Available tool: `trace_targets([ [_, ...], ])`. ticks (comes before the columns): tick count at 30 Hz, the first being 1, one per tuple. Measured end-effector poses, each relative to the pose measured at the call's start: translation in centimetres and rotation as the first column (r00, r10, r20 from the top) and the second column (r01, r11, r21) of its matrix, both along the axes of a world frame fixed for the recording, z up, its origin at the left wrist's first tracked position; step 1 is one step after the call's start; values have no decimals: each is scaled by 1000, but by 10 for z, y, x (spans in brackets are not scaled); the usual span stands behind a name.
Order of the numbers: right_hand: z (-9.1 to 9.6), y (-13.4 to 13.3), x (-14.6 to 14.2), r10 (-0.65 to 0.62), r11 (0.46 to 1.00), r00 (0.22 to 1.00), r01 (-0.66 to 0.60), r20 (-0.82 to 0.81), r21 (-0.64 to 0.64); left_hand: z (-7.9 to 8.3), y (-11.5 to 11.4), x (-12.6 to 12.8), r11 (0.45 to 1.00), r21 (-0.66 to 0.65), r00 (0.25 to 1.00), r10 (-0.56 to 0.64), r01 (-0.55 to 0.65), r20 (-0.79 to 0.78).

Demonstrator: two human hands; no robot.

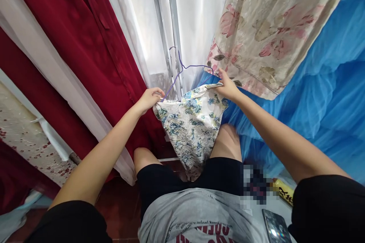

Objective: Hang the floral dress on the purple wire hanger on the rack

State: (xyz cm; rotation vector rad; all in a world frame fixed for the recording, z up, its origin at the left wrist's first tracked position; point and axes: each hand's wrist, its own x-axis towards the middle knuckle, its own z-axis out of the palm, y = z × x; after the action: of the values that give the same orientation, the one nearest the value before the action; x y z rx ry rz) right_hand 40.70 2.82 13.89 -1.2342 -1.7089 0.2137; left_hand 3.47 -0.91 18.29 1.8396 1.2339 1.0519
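The left hand (151,98) and right hand (227,85) pinch the upper corners of a wrinkled white floral-print garment (195,123), blue-green blooms touched with yellow, tapering below a purple clothes hanger (196,66).

grey shirt (182,201): "people", inverted | red lettering (213,230): unclear | yellow item (281,189): black marks (286,195) illegible

White garment (195,121), blue-green floral print, top spread wide, narrowing downward; thin purple hanger (196,66) at top edge, hook upward.

Grey shirt (196,203), maroon and black lettering (215,230), black sleeves (68,223), dark shorts (225,172)
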Motion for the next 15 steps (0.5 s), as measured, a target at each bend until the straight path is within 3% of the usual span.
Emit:
trace_targets([
  [3,3,13,-12,92,994,987,-83,130,-71,3,-6,7,966,-252,991,-28,61,133],
  [5,0,15,-27,115,991,972,-97,205,-96,6,-11,9,933,-338,980,-64,126,191],
  [9,-4,19,-46,38,998,981,-28,190,-59,9,-21,4,911,-318,950,-185,262,253],
  [15,14,46,-41,-27,996,986,40,164,-78,16,-22,-8,913,-327,958,-176,245,226],
])
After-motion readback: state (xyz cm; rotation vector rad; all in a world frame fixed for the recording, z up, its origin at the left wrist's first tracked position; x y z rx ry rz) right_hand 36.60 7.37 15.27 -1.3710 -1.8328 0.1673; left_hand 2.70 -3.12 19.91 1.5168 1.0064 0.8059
